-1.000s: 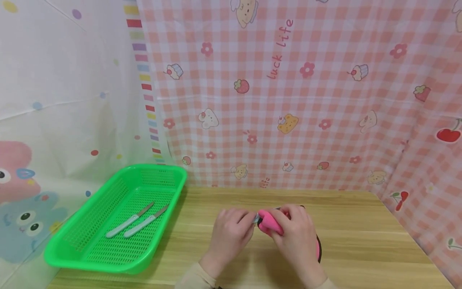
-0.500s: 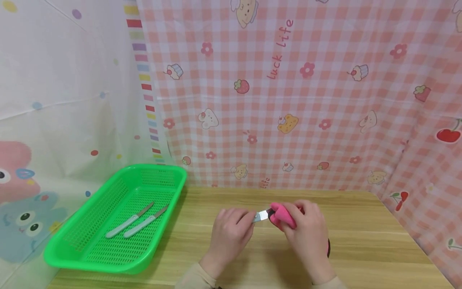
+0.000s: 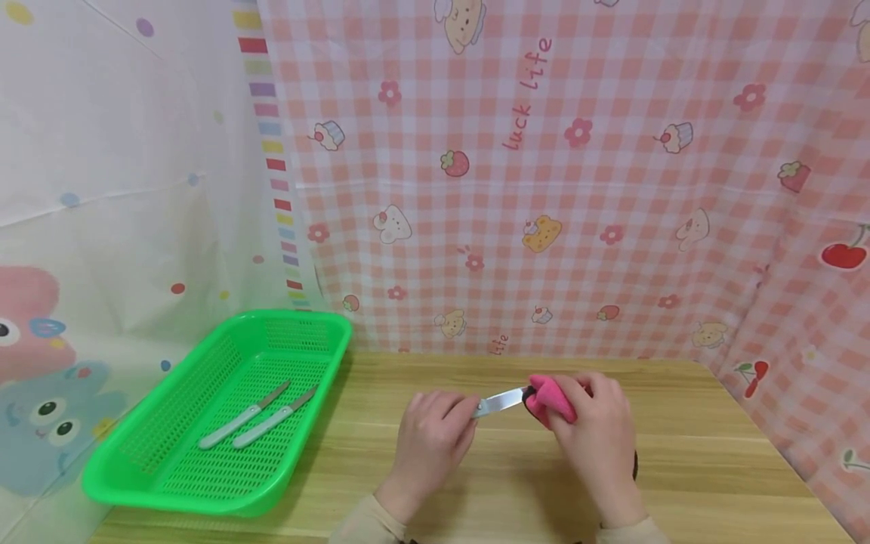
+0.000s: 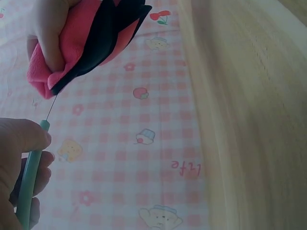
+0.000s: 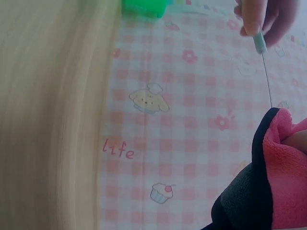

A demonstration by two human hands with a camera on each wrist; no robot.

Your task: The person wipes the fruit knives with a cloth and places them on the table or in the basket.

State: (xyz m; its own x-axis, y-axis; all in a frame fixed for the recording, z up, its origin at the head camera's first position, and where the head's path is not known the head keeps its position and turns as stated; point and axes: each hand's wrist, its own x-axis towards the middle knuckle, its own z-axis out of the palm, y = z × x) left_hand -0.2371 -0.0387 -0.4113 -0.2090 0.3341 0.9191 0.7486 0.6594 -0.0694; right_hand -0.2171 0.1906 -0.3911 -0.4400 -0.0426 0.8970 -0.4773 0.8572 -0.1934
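My left hand (image 3: 435, 434) grips a small knife (image 3: 501, 402) by its pale blue-green handle (image 4: 29, 184), above the table. The bare blade points right and slightly up in the head view. A pink cloth (image 3: 552, 400) with a black edge is pinched in my right hand (image 3: 601, 438), folded around the blade's tip end, which it hides. In the left wrist view the cloth (image 4: 76, 36) shows a dark side as well, and the blade appears edge-on as a thin line running into it. The right wrist view shows the cloth (image 5: 292, 177) close up.
On the left stands a green perforated basket (image 3: 170, 500). Two similar knives lie in it, one knife (image 3: 231, 428) beside the other knife (image 3: 263, 429), blades pointing away. A pink checked curtain (image 3: 503, 279) hangs behind the wooden table (image 3: 693, 453).
My right hand has slid the cloth rightward along the knife, from next to the handle out to the tip end, baring the blade. My left hand has stayed in about the same place.
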